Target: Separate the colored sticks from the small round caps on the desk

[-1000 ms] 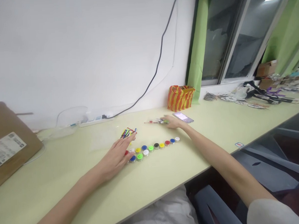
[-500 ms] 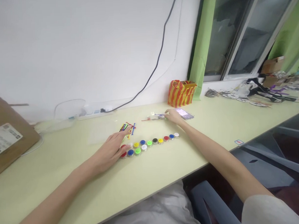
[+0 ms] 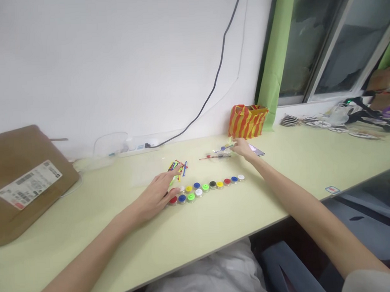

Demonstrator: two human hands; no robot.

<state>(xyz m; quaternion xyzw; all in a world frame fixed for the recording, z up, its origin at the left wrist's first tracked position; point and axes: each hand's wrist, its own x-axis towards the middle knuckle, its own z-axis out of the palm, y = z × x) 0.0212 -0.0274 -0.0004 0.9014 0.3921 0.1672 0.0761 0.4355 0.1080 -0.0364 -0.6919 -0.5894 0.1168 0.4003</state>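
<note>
Colourful thin plastic sticks (image 3: pixel 181 167) lie in a loose pile on the table, with the outstretched fingers of my left hand (image 3: pixel 158 193) at their near edge. My left thumb reaches to a small jar with a red lid (image 3: pixel 173 200), at the left end of two rows of small clear jars with coloured lids (image 3: pixel 198 192). Farther right, the fingers of my right hand (image 3: pixel 242 148) are closed on the end of a thin blue plastic stick (image 3: pixel 221 149), with something yellow-green beside the fingertips. Just below it lies a red stick (image 3: pixel 207 157).
A phone (image 3: pixel 256 150) lies right of my right hand, partly hidden. Behind stands a red-and-yellow striped bag (image 3: pixel 248 120). A cardboard parcel (image 3: pixel 28 179) is at the left, a power strip (image 3: pixel 138 147) by the wall. White wheel-like parts (image 3: pixel 320 122) lie far right.
My right hand has raised the blue stick slightly, and the yellow-green piece now shows. My left hand stays by the jars and sticks. The view has turned left.
</note>
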